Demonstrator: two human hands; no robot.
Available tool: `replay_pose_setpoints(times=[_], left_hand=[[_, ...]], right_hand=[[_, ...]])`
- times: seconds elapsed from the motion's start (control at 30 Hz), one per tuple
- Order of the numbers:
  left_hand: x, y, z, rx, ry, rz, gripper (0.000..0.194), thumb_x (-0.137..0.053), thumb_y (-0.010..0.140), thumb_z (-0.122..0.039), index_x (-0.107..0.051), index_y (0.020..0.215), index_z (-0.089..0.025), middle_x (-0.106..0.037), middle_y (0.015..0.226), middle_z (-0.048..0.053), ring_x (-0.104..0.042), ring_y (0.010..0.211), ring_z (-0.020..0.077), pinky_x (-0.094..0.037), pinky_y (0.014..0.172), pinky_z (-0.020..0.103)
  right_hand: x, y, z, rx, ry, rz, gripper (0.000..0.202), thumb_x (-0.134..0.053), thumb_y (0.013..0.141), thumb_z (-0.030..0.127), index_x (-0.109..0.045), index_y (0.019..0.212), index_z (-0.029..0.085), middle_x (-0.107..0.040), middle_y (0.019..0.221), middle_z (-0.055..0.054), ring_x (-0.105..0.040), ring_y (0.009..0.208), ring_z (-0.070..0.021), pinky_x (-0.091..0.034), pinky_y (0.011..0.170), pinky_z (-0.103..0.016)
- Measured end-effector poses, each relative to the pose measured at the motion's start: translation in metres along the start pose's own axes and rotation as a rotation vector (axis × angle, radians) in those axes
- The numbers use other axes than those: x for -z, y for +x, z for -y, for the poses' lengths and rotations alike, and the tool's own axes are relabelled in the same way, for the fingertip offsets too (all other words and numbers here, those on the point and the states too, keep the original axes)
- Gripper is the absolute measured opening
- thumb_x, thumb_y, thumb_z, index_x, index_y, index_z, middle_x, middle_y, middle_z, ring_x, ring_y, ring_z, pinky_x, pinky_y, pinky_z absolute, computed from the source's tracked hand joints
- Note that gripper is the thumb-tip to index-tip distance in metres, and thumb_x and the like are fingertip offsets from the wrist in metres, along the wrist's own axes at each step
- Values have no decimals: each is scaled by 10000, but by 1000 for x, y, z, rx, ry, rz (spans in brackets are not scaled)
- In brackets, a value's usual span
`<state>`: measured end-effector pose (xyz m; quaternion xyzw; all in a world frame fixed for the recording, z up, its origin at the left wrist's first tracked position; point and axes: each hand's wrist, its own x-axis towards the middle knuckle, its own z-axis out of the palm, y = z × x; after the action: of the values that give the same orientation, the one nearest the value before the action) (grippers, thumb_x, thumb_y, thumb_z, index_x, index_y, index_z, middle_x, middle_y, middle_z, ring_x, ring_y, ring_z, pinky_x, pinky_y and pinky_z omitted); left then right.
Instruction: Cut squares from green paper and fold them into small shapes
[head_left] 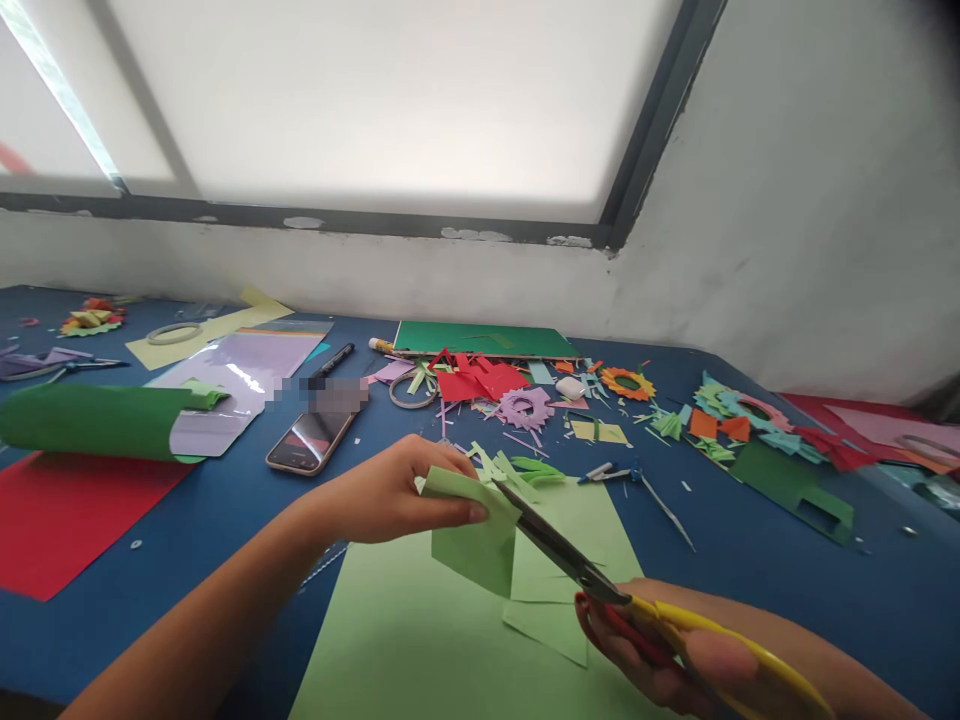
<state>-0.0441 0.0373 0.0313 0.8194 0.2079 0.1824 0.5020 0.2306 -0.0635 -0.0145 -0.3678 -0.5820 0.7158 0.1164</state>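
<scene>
My left hand [409, 490] pinches a folded piece of light green paper [476, 545] between thumb and fingers, held above the table. In my right hand [645, 655] is a pair of scissors [562, 555] with yellow and red handles. Its blades point up and left, and their tips reach the upper right edge of the folded paper. Below both hands lies a large light green sheet [420, 640], with smaller light green pieces [562, 570] on top of it. Thin green strips [491, 465] are just behind my left fingers.
A phone [315, 440] and a marker [334, 362] lie left of centre. Further left are rolled dark green paper [97, 420] and a red sheet [82, 520]. Colourful scraps [480, 378] spread across the back. A compass [637, 475] lies right, near cut dark green card [791, 490].
</scene>
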Motion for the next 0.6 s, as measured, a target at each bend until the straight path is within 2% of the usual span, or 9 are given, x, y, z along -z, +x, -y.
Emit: replay_pose_setpoints(times=[0.17,0.33,0.4,0.6], left_hand=[[-3,0,-2,9,-5,42,149,-601,815,-250,-651,744,-129,-578,742,14,-483,631,93,-377,556,198],[-6,-1,-3,61,30,71,195,-606,810,-304,-623,713,-136,-564,701,7,-486,618,104,-388,562,214],[-6,-2,-3,78,35,93,196,-606,808,-316,-629,731,-137,-583,717,15,-505,625,111,-398,564,216],[-8,-3,-9,29,30,189,127,-619,797,-255,-668,772,-140,-628,772,29,-543,651,111,-412,575,208]], right_hand=[[4,-7,-8,31,38,56,800,-377,572,878,-484,833,129,-437,691,-1,-377,546,-78,-339,485,-185],[5,-11,-11,-2,87,107,834,-379,566,880,-488,891,119,-427,704,-3,-364,537,-64,-316,474,-170],[5,-9,-12,-8,60,129,852,-347,550,897,-483,876,121,-429,694,-5,-371,526,-65,-328,467,-171],[5,4,-8,73,-138,315,867,-190,560,922,-454,824,139,-449,662,-27,-445,536,-122,-404,472,-234]])
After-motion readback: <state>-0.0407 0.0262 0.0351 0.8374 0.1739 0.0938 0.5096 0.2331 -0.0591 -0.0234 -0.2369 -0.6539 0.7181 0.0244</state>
